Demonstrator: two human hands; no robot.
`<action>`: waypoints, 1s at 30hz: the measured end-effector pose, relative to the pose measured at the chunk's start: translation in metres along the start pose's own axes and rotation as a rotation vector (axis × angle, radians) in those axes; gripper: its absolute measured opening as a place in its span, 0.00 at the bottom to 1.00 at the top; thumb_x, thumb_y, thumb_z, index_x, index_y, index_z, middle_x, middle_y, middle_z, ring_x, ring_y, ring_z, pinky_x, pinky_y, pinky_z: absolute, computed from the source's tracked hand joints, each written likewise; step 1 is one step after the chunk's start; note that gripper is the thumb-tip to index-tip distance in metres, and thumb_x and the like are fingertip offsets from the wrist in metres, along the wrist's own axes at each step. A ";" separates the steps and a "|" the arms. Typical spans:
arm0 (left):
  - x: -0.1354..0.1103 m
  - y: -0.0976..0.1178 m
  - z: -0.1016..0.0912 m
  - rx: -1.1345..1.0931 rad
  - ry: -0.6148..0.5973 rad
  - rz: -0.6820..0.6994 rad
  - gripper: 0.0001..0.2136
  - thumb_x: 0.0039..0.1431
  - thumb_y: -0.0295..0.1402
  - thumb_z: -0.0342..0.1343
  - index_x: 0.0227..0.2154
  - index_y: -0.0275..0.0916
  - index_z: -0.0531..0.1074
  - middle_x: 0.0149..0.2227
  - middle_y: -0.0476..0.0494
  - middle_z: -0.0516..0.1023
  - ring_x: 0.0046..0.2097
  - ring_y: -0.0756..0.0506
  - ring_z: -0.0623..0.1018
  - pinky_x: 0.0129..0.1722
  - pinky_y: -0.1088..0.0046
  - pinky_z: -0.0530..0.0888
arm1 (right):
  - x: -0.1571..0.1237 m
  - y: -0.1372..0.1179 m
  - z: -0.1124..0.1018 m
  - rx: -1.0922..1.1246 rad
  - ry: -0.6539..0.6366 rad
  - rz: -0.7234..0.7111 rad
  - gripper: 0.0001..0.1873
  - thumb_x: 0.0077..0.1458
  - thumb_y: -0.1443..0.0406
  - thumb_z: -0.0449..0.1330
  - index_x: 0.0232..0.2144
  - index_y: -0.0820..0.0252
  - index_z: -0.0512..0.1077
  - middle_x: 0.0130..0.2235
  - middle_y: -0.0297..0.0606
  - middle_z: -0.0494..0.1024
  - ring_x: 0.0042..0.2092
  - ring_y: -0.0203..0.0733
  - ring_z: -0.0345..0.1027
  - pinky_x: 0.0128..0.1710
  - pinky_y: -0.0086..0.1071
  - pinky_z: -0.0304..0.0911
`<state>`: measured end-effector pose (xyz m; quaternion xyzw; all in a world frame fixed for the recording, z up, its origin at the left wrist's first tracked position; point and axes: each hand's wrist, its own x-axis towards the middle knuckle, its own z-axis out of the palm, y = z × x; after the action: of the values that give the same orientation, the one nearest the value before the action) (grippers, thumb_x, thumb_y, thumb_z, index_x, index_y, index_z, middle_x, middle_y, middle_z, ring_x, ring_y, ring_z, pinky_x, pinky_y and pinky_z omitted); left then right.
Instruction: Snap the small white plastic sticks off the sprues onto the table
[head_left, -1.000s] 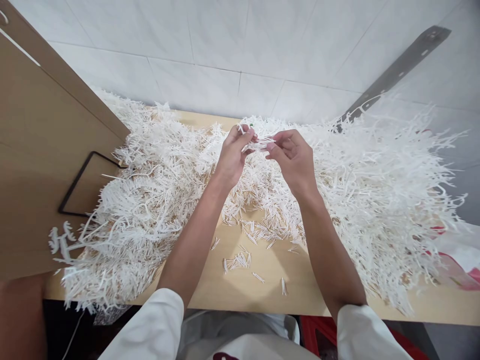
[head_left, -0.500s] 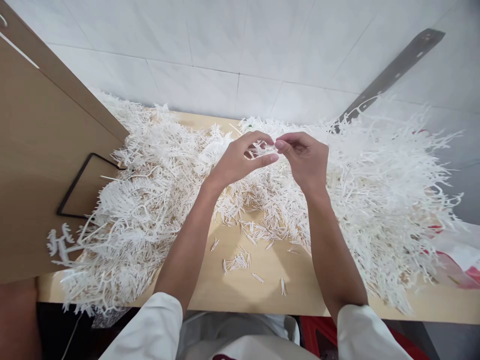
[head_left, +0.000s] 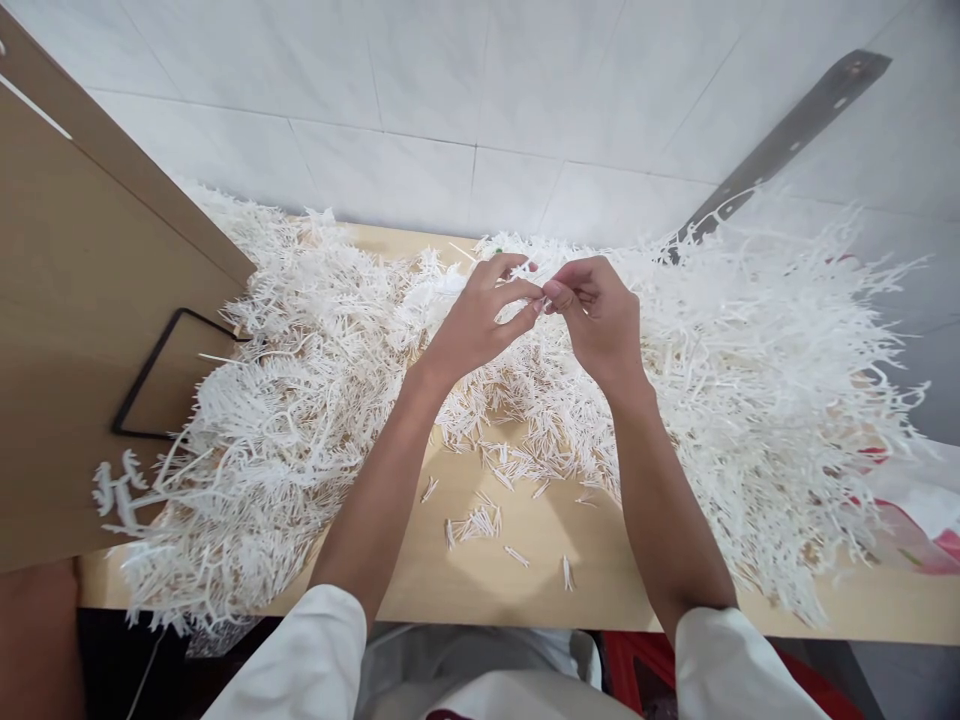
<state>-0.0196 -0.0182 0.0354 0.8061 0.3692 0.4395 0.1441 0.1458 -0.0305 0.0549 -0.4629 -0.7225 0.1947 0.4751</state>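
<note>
Over the heap, my left hand point(head_left: 480, 315) and my right hand point(head_left: 604, 320) meet fingertip to fingertip. Between them is a small white branched plastic sprig point(head_left: 546, 303), mostly hidden by the fingers. My right hand pinches it between thumb and forefinger, its other fingers curled in. The thumb and forefinger of my left hand close on its near end, while the remaining left fingers stay loosely bent. Below my hands, a pile of short white forked pieces point(head_left: 540, 430) spreads on the table, and a small cluster of loose ones point(head_left: 476, 523) lies closer to me.
Large tangled heaps of white plastic sprigs rise at left point(head_left: 277, 420) and right point(head_left: 757, 400) on the wooden table point(head_left: 517, 590). A brown board point(head_left: 97, 300) with a black wire frame point(head_left: 142, 375) stands left. Behind is a tiled wall point(head_left: 420, 80); a pink-and-white bag point(head_left: 911, 535) lies far right.
My left thumb and forefinger have come together at the sprig, where they were apart before. My right hand has shifted slightly left.
</note>
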 end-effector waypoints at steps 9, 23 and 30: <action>-0.001 0.004 0.004 0.315 0.009 -0.018 0.11 0.64 0.38 0.46 0.37 0.42 0.72 0.47 0.44 0.72 0.49 0.45 0.70 0.47 0.66 0.70 | 0.001 -0.004 -0.002 0.006 -0.105 -0.049 0.05 0.58 0.65 0.55 0.39 0.53 0.67 0.24 0.26 0.66 0.27 0.30 0.59 0.29 0.29 0.59; 0.001 -0.008 0.000 -0.286 -0.037 -0.209 0.07 0.62 0.36 0.50 0.35 0.41 0.71 0.40 0.47 0.74 0.41 0.51 0.72 0.36 0.76 0.68 | -0.015 -0.035 0.000 -0.234 0.116 -0.126 0.09 0.58 0.59 0.58 0.41 0.53 0.71 0.44 0.40 0.74 0.43 0.40 0.68 0.40 0.37 0.66; 0.001 -0.003 -0.002 -0.225 -0.113 -0.124 0.10 0.64 0.37 0.48 0.34 0.41 0.72 0.35 0.48 0.72 0.39 0.52 0.71 0.37 0.75 0.68 | 0.000 -0.001 -0.004 -0.307 -0.219 -0.025 0.18 0.64 0.53 0.46 0.29 0.57 0.64 0.29 0.32 0.70 0.30 0.33 0.61 0.32 0.31 0.55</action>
<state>-0.0220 -0.0159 0.0356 0.7840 0.3578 0.4224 0.2810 0.1486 -0.0316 0.0575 -0.4971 -0.7967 0.1256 0.3200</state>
